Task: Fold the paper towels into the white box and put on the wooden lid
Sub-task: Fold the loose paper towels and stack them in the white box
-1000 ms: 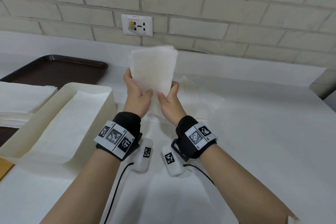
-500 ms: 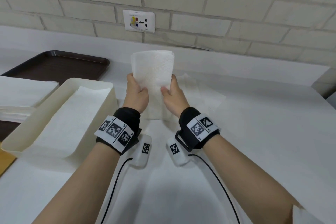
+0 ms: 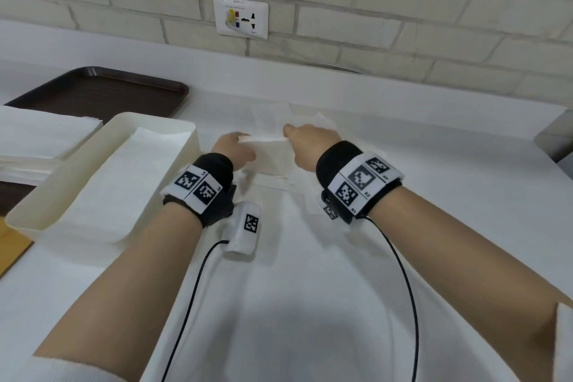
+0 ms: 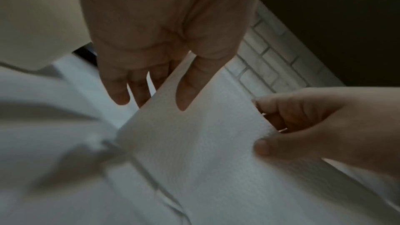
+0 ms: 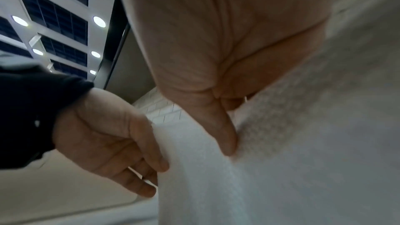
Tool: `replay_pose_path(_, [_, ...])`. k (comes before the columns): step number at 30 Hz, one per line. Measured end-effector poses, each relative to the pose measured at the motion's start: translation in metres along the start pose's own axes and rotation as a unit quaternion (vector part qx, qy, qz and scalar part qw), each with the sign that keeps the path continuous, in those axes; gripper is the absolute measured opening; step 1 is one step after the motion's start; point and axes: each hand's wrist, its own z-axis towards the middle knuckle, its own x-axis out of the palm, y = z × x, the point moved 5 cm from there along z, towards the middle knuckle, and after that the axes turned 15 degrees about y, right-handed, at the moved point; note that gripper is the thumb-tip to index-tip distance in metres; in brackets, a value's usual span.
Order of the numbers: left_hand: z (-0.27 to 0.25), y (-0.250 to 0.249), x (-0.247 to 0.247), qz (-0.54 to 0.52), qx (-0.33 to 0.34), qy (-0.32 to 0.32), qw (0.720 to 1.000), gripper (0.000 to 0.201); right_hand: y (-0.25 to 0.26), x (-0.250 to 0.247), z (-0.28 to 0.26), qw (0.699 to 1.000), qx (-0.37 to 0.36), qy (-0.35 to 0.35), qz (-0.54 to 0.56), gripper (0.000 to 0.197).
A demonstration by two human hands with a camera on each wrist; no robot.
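Left hand [image 3: 235, 150] pinches the left edge of a folded paper towel [image 3: 269, 154], thumb on the near face, fingers [image 4: 121, 90] behind it. Right hand [image 3: 310, 146] does the same on the right edge, thumb in front, curled fingers behind. Both grips sit close to the top corners, w/ the sheet stretched between them, top edge level, low over the white table [image 3: 434, 226] at centre, bottom part meeting more loose towel lying flat there.

The towel looks v. light, soft, limp, no stiffness of its own, so prob. sags or unfolds wherever it isn't held. Tears easily if pulled hard sideways. Best held as now, at the two edges near the corners, light pinch, or pressed flat w/ the palm to set a crease.

White box [image 3: 102, 177] sits to the left, just beside the left wrist, open, w/ towel already laid inside. Further left, a stack of unfolded towels [image 3: 40, 139] rests partly on a dark tray [image 3: 102, 93]. A wooden board [image 3: 12, 245], prob. the lid, peeks out at near left, not yet on the box.
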Motion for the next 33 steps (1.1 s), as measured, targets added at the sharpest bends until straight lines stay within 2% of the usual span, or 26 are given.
replay_pose_path(3, [-0.002, 0.007, 0.008, 0.065, -0.043, 0.0, 0.997, 0.028, 0.004, 0.013, 0.005, 0.999, 0.014, 0.026, -0.024, 0.04])
replay_pose_path(8, [-0.004, 0.01, 0.003, -0.037, -0.023, -0.051, 0.998, 0.029, 0.004, 0.003, 0.006, 1.0, 0.003, -0.025, -0.009, 0.043])
replay_pose_path(12, [-0.01, 0.013, 0.007, -0.111, -0.062, -0.039, 0.991, 0.055, 0.005, 0.011, 0.012, 1.0, 0.003, 0.015, 0.01, 0.041])
replay_pose_path(15, [-0.016, 0.009, 0.006, -0.139, -0.064, -0.033, 0.988, 0.064, -0.006, 0.002, 0.012, 0.992, -0.01, -0.024, 0.123, 0.041])
replay_pose_path(17, [-0.019, 0.003, 0.005, -0.116, -0.06, -0.02, 0.991, 0.065, -0.014, -0.006, 0.009, 0.96, -0.039, -0.058, 0.27, 0.04])
replay_pose_path(20, [-0.023, -0.006, 0.004, -0.068, -0.042, 0.008, 0.997, 0.061, -0.02, -0.009, 0.009, 0.875, -0.081, -0.081, 0.47, 0.036])
replay_pose_path(23, [-0.031, -0.015, 0.002, -0.012, -0.008, 0.019, 1.0, 0.04, -0.019, 0.001, 0.015, 0.78, -0.089, -0.062, 0.616, 0.034])
replay_pose_path(25, [-0.04, -0.019, 0.0, 0.001, 0.014, 0.025, 1.0, 0.038, -0.015, 0.009, 0.02, 0.72, -0.107, -0.034, 0.685, 0.035])
replay_pose_path(26, [-0.045, -0.021, -0.003, 0.006, 0.028, 0.021, 0.999, 0.039, -0.013, 0.013, 0.022, 0.699, -0.117, -0.021, 0.705, 0.036])
replay_pose_path(28, [-0.058, -0.023, -0.01, 0.022, 0.047, 0.009, 0.999, 0.041, -0.01, 0.016, 0.025, 0.681, -0.136, -0.01, 0.719, 0.037])
replay_pose_path(33, [-0.095, -0.014, -0.03, 0.053, 0.064, 0.025, 0.996, 0.046, -0.01, 0.003, 0.034, 0.687, -0.147, -0.053, 0.71, 0.05])
